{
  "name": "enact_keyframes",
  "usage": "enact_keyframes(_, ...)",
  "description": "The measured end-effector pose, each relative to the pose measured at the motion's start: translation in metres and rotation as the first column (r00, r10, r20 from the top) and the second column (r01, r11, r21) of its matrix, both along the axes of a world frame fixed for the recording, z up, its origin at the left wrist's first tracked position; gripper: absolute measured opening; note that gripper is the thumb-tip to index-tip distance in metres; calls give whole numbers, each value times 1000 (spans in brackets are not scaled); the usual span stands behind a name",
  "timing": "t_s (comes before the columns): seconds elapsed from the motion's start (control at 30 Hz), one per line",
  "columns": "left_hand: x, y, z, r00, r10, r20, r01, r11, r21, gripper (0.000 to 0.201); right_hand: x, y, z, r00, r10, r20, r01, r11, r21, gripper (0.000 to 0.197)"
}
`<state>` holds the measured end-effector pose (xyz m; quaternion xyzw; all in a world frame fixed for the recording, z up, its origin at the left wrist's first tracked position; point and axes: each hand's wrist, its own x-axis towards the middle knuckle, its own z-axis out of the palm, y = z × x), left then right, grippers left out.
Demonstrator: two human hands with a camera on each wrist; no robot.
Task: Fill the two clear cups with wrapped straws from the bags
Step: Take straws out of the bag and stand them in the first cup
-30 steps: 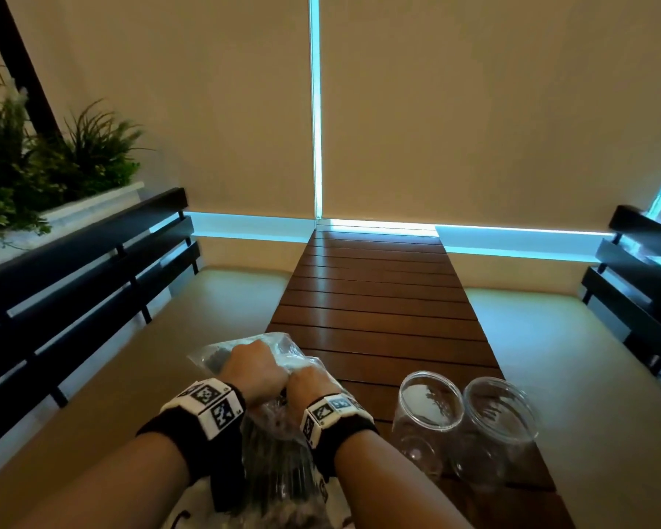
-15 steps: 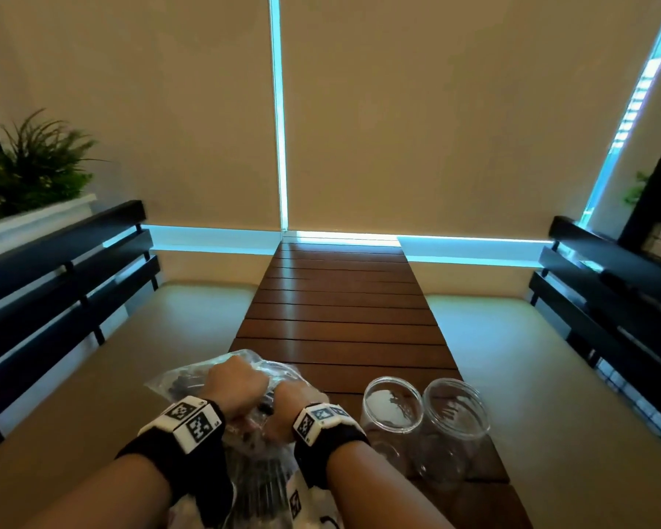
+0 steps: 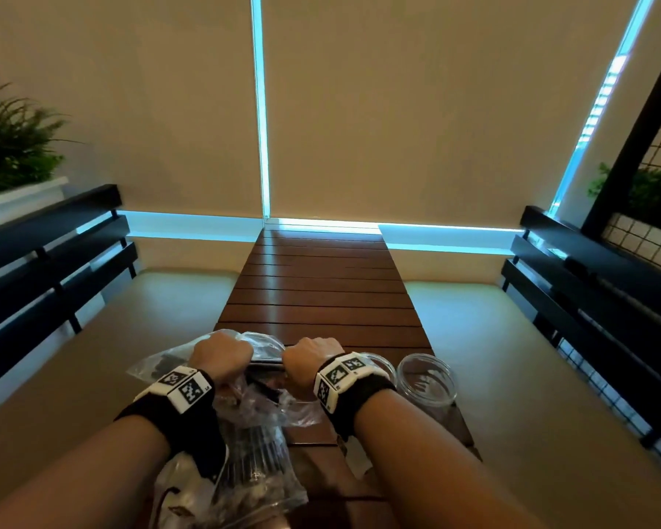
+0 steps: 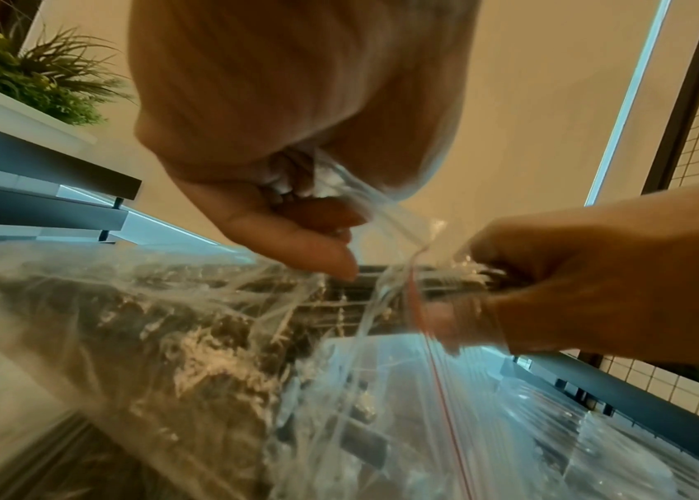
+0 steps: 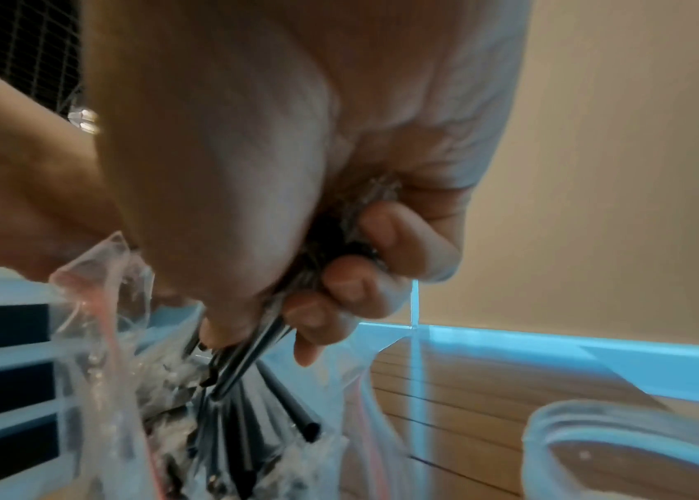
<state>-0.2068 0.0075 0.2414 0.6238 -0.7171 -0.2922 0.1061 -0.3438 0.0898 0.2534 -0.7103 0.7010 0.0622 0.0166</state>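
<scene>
Straws (image 5: pixel 253 399), dark and each in a clear wrapper, are the thing in hand: a bunch is being drawn out of a clear zip bag (image 3: pixel 245 406) that lies at the near end of a slatted wooden table (image 3: pixel 321 292).

From the head view, both hands sit at the mouth of the bag. The left hand (image 3: pixel 220 355) is fisted on the bag's top edge. The right hand (image 3: pixel 308 360) is fisted just beside it, on the side nearer the cups. Two clear cups stand to the right of the bag: one (image 3: pixel 378 366) is mostly hidden behind the right wrist, the other (image 3: pixel 426 379) is open to view and looks empty. A second bag (image 3: pixel 222 486) lies nearer the person than the first.

From the left wrist view, the left hand (image 4: pixel 279 142) has its fingers (image 4: pixel 305 247) curled, pinching a fold of the bag's film at its mouth. The bulk of the bag (image 4: pixel 168 338) lies below, full of straws.

From the right wrist view, the right hand (image 5: pixel 296 152) has its fingers (image 5: pixel 399 236) wrapped tight round the upper ends of the bunch. The straws fan downward from the fist into the bag (image 5: pixel 103 321). A cup rim (image 5: pixel 639 423) shows to the right of the bag.

To do this well, I judge the left hand should keep the mouth of the bag pulled wide and steady while the right lifts straight up, so wrappers do not snag on the zip edge, then carry the bunch ends-down over the nearer cup.
</scene>
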Motion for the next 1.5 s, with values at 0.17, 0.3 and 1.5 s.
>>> enact_keyframes(0.17,-21,14,20,980,-112,166,125,990,-68,30,-36,26,19,997,-58,57,56,998,36,46)
enact_keyframes(0.3,-27,17,31,999,-33,37,34,999,-42,32,-66,49,39,990,-106,96,98,991,91,46)
enact_keyframes(1.5,-100,54,126,273,-323,-906,81,946,-313,33,-53,42,19,426,-158,891,360,933,-7,54)
